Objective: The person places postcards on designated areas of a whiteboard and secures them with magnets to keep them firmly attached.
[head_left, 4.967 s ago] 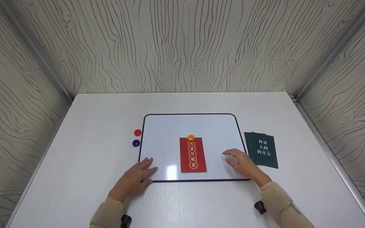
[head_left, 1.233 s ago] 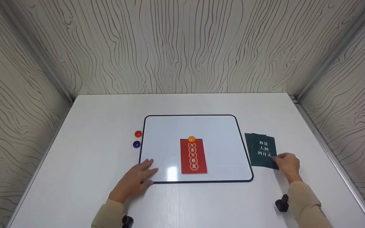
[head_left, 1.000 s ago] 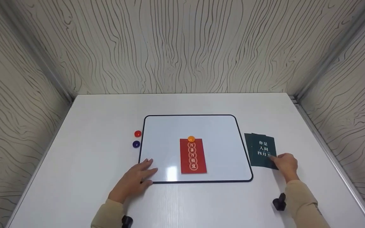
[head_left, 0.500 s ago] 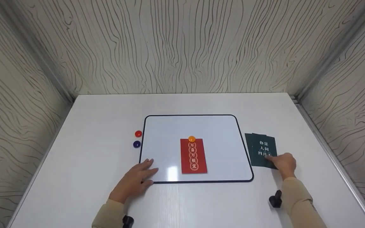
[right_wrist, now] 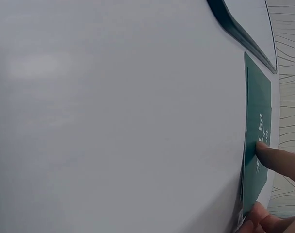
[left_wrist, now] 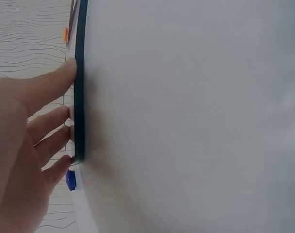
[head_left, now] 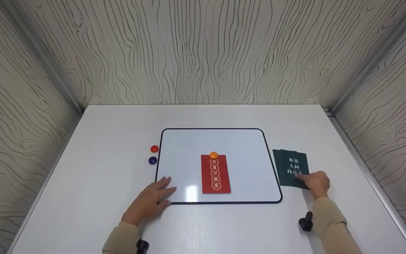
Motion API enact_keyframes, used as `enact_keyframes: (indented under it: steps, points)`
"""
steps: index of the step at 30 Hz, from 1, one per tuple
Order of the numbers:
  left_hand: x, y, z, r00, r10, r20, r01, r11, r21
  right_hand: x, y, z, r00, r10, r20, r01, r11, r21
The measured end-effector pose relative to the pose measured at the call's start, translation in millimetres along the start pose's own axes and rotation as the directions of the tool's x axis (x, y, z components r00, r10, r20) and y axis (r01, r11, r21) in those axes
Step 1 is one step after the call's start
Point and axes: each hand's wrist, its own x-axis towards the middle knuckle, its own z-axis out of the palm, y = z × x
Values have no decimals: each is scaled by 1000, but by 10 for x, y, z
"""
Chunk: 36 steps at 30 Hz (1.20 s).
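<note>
A white board with a dark rim (head_left: 182,144) lies on the table. My left hand (head_left: 148,200) rests on its near left corner with fingers spread; in the left wrist view the thumb (left_wrist: 50,87) touches the rim. On the board lies a red card (head_left: 207,181) with light characters, an orange round magnet (head_left: 214,155) at its top edge. To the right, overlapping dark green cards (head_left: 293,164) lie on the table. My right hand (head_left: 317,181) pinches the top card's right edge. In the right wrist view its thumb (right_wrist: 278,160) presses the printed face, other fingers curled at the edge.
Beside the board's left rim lie a red round magnet (head_left: 154,149) and a dark blue one (head_left: 152,160). Patterned panels (head_left: 203,53) enclose the white table (head_left: 111,148) at the back and both sides.
From five seconds ago, my right hand has moved right, off the board, onto the green cards. Over the last second its thumb slid further left across the top card. The left hand stays put.
</note>
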Motion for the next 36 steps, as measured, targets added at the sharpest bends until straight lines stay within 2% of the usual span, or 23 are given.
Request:
enact_keyframes:
  steps: [15, 20, 25, 36]
  points:
    - [4, 13, -1, 1000, -1, -3, 1, 1000, -13, -19, 38, -12, 997, -70, -36, 72, 996, 51]
    - [6, 17, 7, 1000, 5, -13, -5, 1000, -6, 5, 43, -30, 1000, -10, -8, 11, 992, 122]
    - [3, 16, 8, 1000, -2, -10, 2, 1000, -11, 32, 58, -45, 997, 59, 44, -67, 970, 232]
    - [3, 2, -1, 1000, -14, 18, 14, 1000, -22, 19, 93, -62, 994, 78, 78, -101, 930, 354]
